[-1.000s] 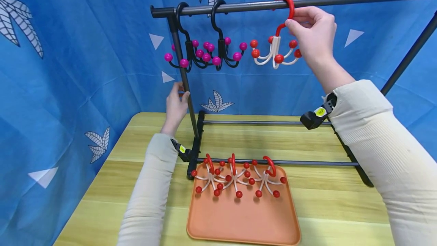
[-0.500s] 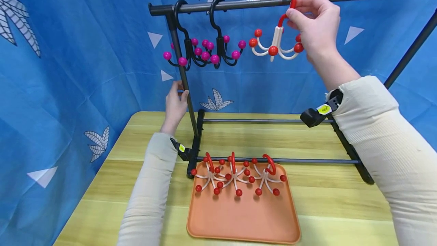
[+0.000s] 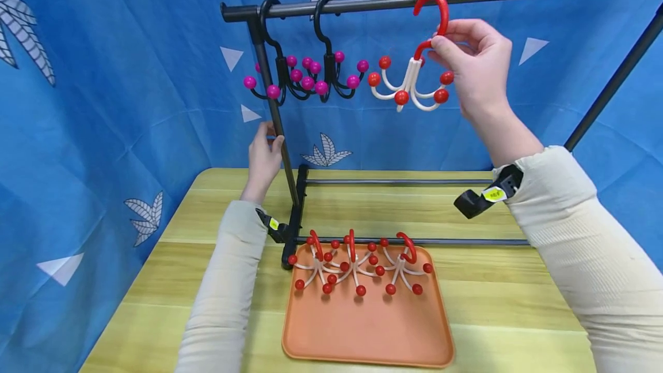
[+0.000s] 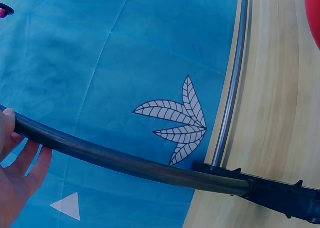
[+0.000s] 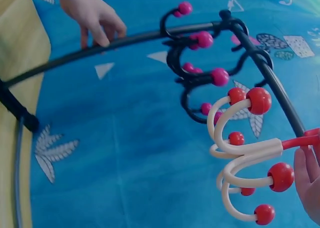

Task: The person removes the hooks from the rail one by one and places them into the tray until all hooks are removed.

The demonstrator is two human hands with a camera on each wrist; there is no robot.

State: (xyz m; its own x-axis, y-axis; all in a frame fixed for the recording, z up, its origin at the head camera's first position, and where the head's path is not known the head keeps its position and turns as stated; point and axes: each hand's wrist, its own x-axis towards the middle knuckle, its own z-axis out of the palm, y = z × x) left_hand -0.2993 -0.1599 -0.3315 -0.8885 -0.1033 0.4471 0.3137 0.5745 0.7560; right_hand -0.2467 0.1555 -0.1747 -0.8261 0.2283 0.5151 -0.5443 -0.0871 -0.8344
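My right hand (image 3: pixel 479 65) pinches the red hook of a white multi-arm hanger with red ball tips (image 3: pixel 409 82). The curved hook overlaps the front of the dark top rail (image 3: pixel 373 3), its free tip showing on the near side. Over the rail's left end hang two black hangers with magenta balls, one outer (image 3: pixel 282 68) and one inner (image 3: pixel 330 65). My left hand (image 3: pixel 265 157) holds the rack's left upright (image 3: pixel 274 108); in the left wrist view its fingers (image 4: pixel 37 168) curl round the tube.
An orange tray (image 3: pixel 368 332) on the wooden table holds three red-and-white hangers (image 3: pixel 354 266) along its far side. Behind it runs the rack's lower crossbar (image 3: pixel 466 242), with another bar (image 3: pixel 399 181) farther back. A blue curtain (image 3: pixel 171 73) hangs behind and to the left.
The red-and-white hanger has risen off the top rail, then come down in front of it with my right hand. My left hand stays on the upright.
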